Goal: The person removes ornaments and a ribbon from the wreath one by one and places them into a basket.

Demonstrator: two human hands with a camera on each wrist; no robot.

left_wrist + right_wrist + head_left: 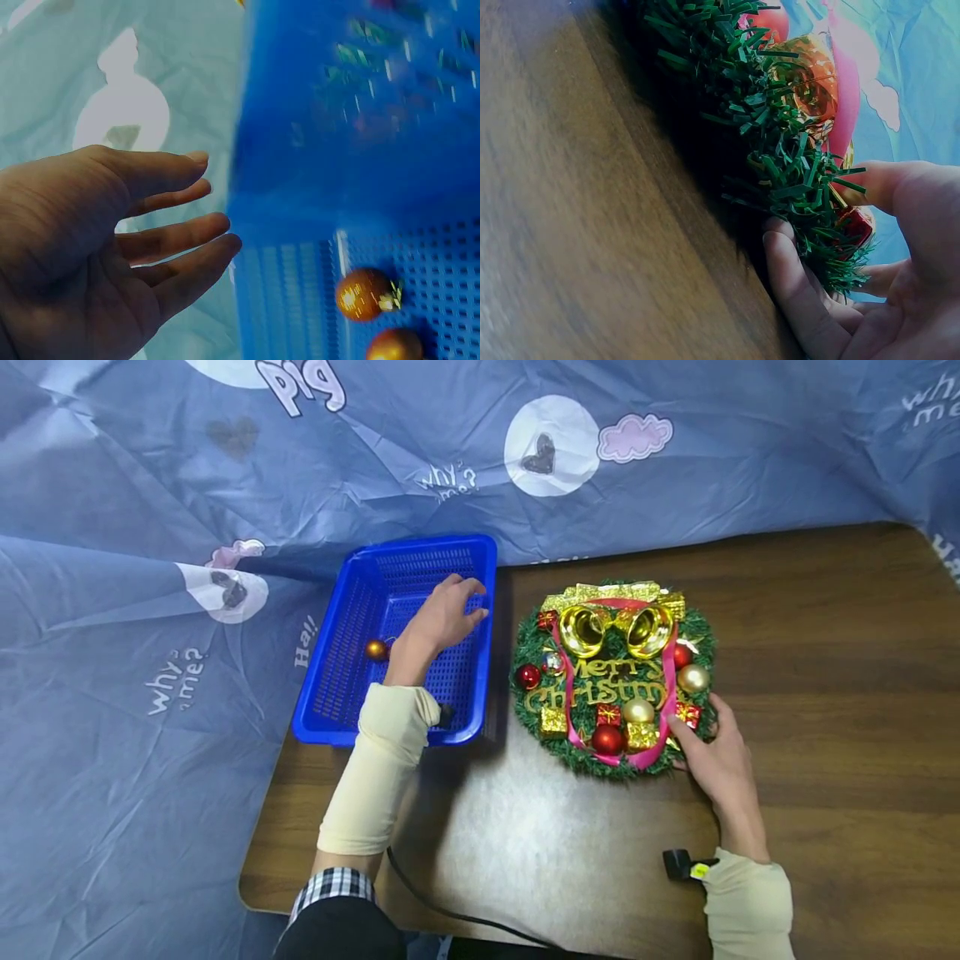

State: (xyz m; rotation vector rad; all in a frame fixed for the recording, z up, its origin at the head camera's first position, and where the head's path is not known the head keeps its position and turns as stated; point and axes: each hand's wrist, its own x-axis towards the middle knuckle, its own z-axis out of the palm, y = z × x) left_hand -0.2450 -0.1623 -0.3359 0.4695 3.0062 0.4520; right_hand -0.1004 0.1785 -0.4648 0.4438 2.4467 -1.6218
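I am seeing the blue perforated plastic basket sitting at the left of the brown wood-grain table, the blue printed fabric sheet hanging behind. Two shiny orange round baubles are lying inside, and the bare left hand is hovering over the basket's right half. Just rightward I am finding the round green tinsel wreath, the bare right hand gripping its near right edge.
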